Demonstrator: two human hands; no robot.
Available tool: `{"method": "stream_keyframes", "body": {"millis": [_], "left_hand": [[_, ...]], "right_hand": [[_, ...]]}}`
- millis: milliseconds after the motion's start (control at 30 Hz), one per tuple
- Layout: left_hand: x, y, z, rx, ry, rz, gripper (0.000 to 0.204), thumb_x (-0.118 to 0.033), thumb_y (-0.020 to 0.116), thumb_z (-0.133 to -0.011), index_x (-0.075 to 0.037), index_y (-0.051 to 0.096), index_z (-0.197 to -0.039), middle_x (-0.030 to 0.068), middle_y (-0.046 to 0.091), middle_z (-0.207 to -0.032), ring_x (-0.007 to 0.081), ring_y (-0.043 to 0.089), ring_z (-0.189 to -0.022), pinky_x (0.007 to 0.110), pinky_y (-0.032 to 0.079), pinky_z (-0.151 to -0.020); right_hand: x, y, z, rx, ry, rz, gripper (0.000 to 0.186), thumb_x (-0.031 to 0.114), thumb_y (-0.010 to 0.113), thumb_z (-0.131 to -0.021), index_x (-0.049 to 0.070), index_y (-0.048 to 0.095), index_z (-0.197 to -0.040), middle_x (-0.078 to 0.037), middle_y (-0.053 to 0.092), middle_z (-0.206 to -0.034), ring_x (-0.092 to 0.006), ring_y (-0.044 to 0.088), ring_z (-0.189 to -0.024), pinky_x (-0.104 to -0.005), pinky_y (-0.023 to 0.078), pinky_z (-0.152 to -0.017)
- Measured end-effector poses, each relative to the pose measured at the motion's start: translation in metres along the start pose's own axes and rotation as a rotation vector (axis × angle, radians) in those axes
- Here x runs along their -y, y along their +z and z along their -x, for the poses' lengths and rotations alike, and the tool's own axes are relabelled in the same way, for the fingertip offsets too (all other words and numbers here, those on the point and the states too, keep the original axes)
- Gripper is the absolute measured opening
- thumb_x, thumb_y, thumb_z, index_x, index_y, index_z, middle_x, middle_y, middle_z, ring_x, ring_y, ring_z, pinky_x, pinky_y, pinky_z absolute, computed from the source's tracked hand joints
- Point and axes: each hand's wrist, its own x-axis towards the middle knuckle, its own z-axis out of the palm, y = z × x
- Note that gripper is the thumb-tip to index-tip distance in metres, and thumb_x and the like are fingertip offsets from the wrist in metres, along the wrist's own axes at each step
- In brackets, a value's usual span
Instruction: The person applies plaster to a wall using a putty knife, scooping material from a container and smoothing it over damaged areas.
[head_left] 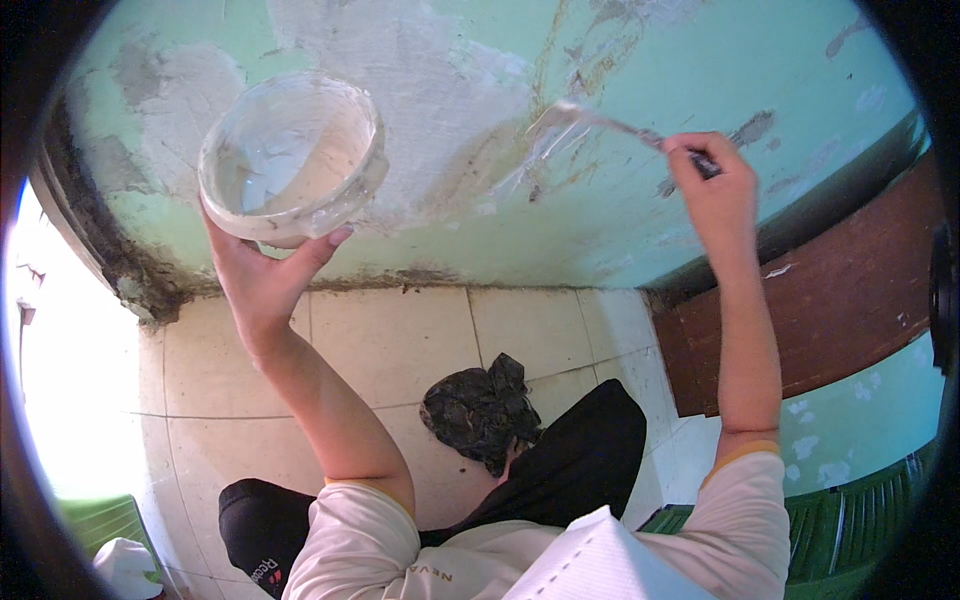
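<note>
White plastic, smeared with paste around the rim, makes up the round tub (345, 200), which is held up in front of the mint-green wall (700, 60) on the left side, its mouth tilted toward the viewer. It looks light and a little springy, though the pale paste (268, 165) inside probably adds weight and makes the rim slippery, so the base seems the surer hold. There the left hand (262, 278) cups it in a wide curve, thumb on the near side, most fingers hidden behind; its forearm slants up and leftward from the sleeve. The right hand (718, 185) is curled round the dark handle of a scraper (615, 125), its forearm nearly upright, the smeared blade pointing left. The metal looks thin but stiff, best gripped by the handle; whether the blade touches the wall, I cannot tell.
</note>
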Motion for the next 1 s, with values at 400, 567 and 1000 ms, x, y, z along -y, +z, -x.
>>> {"method": "stream_keyframes", "body": {"millis": [400,567,1000], "left_hand": [[0.000,0.007,0.002,0.019,-0.004,0.056,0.108,-0.019,0.095,-0.053,0.002,0.036,-0.141,0.0134,0.052,-0.131,0.0229,0.051,-0.120,0.036,0.044,-0.101],[0.004,-0.003,-0.002,-0.001,0.001,-0.075,0.105,-0.024,0.093,-0.055,0.002,0.037,-0.140,0.0153,0.050,-0.134,0.0260,0.051,-0.122,0.039,0.044,-0.102],[0.033,0.010,0.016,0.089,-0.123,-0.001,0.106,-0.027,0.094,-0.055,0.003,0.039,-0.139,0.0149,0.052,-0.133,0.0263,0.053,-0.120,0.038,0.045,-0.101]], "right_hand": [[0.021,0.034,0.026,0.145,0.023,-0.039,0.015,0.014,0.071,-0.083,0.001,0.069,-0.089,-0.014,0.069,-0.087,-0.0226,0.068,-0.076,-0.0327,0.053,-0.071],[0.015,0.019,0.014,-0.017,0.046,-0.002,0.016,0.015,0.071,-0.084,0.002,0.069,-0.092,-0.014,0.069,-0.087,-0.0232,0.067,-0.075,-0.0334,0.052,-0.070],[0.002,0.042,0.047,0.041,0.097,0.019,0.014,0.013,0.073,-0.083,0.002,0.069,-0.090,-0.010,0.069,-0.088,-0.0183,0.065,-0.073,-0.0305,0.051,-0.069]]}}
